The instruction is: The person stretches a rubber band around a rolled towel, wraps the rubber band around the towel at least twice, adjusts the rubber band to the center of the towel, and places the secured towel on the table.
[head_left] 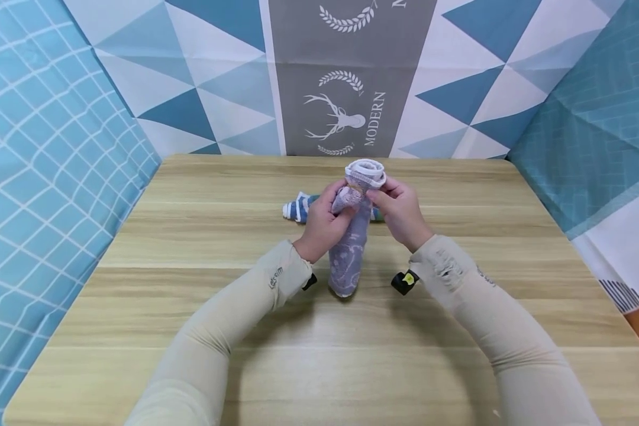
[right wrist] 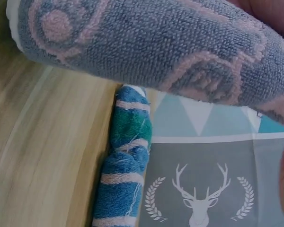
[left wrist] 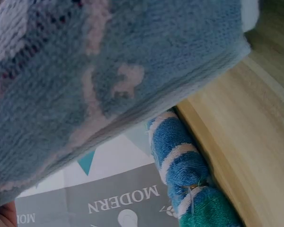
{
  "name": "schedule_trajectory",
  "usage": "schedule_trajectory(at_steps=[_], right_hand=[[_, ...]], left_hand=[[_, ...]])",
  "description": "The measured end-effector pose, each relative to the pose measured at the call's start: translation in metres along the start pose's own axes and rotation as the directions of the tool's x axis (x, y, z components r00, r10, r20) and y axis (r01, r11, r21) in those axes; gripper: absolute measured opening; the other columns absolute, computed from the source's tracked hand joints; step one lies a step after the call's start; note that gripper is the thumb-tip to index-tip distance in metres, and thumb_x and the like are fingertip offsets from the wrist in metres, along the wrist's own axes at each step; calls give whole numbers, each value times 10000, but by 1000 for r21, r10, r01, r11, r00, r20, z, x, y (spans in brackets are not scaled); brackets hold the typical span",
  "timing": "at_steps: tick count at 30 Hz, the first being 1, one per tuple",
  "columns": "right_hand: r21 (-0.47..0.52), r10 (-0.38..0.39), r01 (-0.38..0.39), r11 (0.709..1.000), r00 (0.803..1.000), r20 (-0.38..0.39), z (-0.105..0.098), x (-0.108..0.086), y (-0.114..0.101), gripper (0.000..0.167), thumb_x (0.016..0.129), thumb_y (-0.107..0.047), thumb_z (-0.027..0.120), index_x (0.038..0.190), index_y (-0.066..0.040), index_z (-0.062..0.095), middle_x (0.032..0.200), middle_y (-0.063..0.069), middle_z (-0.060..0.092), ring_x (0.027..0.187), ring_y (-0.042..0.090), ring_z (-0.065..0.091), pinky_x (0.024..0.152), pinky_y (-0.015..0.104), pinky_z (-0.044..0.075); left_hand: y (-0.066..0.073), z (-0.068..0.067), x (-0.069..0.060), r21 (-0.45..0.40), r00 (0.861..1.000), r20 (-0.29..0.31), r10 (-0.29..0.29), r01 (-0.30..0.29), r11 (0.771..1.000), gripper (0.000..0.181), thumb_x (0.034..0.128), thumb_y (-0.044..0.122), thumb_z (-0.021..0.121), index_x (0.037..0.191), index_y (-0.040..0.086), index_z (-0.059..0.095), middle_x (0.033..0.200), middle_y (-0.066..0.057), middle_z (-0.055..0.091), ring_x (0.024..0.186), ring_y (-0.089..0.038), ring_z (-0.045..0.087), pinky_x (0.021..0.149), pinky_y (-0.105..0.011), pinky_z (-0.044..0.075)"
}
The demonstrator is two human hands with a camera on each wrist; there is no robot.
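A rolled grey-purple towel with pale patterns and a white edge is held up off the tabletop, tilted with its coiled end at the top. My left hand grips its upper left side, thumb across the front. On the other side my right hand pinches it just below the coiled end. A thin yellowish band lies round the towel between the hands. In the wrist views the towel fills the upper part, and most of each hand is out of sight.
Behind the hands a rolled blue, green and white striped towel lies across the wooden table; its middle is hidden in the head view. A thin tie cinches it. Patterned cloth hangs along the table's far edge, with blue cloth at both sides.
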State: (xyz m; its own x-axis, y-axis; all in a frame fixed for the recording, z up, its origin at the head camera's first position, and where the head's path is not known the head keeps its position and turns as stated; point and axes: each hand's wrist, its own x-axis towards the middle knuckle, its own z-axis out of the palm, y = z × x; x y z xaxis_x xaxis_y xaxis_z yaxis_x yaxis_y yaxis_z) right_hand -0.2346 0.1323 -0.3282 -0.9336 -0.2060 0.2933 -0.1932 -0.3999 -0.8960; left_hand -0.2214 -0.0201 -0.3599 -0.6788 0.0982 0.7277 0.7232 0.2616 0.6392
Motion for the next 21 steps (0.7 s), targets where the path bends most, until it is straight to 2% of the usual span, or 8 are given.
schedule_trajectory(at_steps=[2,5,9,12,15,16,19,21], right_hand=[[8,-22,22,1000,999,-42,2,0,0,320,809,128,485,1119,134,565,902,4,642,845,84,589,770,177,486],[41,-76,80,996,992,-102,2,0,1,261,793,136,500,928,-35,644,848,11,639,790,80,575,728,168,479],[90,-126,138,986,983,-135,-1,2,0,331,819,156,461,879,-95,668,863,16,650,807,86,585,737,178,481],[69,-147,158,985,979,-139,-4,4,-5,341,835,154,442,900,-90,672,881,15,653,826,91,592,756,191,482],[-90,-150,141,986,983,-105,-9,6,-15,261,844,121,487,939,-43,665,871,-16,648,810,78,580,740,192,477],[-170,-146,132,977,986,-75,-11,7,-18,224,848,104,502,967,-3,658,872,-30,645,806,74,577,738,191,479],[-415,-116,125,901,992,47,-15,10,-30,194,872,52,549,1042,119,614,877,-72,635,793,66,568,721,181,479],[-519,-94,154,841,986,140,-16,12,-37,233,883,40,557,1072,173,581,887,-59,631,789,74,568,717,184,481]], left_hand=[[0,-1,0,6,1000,13,5,-5,1000,444,794,-75,634,1218,-126,511,1126,-286,606,1006,-367,613,866,-400,503],[1,-4,3,7,998,60,32,-32,999,458,790,-53,644,1223,-122,515,1074,-271,627,923,-338,634,797,-372,524],[10,-16,15,37,980,195,-30,24,999,465,830,59,647,1255,-89,529,1066,-223,635,860,-285,627,713,-317,523],[24,-27,35,116,944,299,-142,112,987,487,891,176,617,1326,-8,500,1135,-171,623,904,-241,605,700,-290,504],[38,-35,57,202,903,382,-195,124,971,515,923,237,602,1385,64,454,1165,-131,623,929,-211,599,715,-289,495],[42,-37,64,232,891,409,-195,105,967,525,924,252,611,1393,83,449,1144,-117,633,901,-203,604,709,-294,492],[52,-38,80,330,841,509,-181,3,944,513,918,319,624,1367,107,495,1106,-71,647,858,-176,604,737,-295,483],[57,-38,86,386,806,563,-181,-63,920,490,922,362,611,1339,117,531,1073,-44,649,823,-166,590,732,-299,471]])
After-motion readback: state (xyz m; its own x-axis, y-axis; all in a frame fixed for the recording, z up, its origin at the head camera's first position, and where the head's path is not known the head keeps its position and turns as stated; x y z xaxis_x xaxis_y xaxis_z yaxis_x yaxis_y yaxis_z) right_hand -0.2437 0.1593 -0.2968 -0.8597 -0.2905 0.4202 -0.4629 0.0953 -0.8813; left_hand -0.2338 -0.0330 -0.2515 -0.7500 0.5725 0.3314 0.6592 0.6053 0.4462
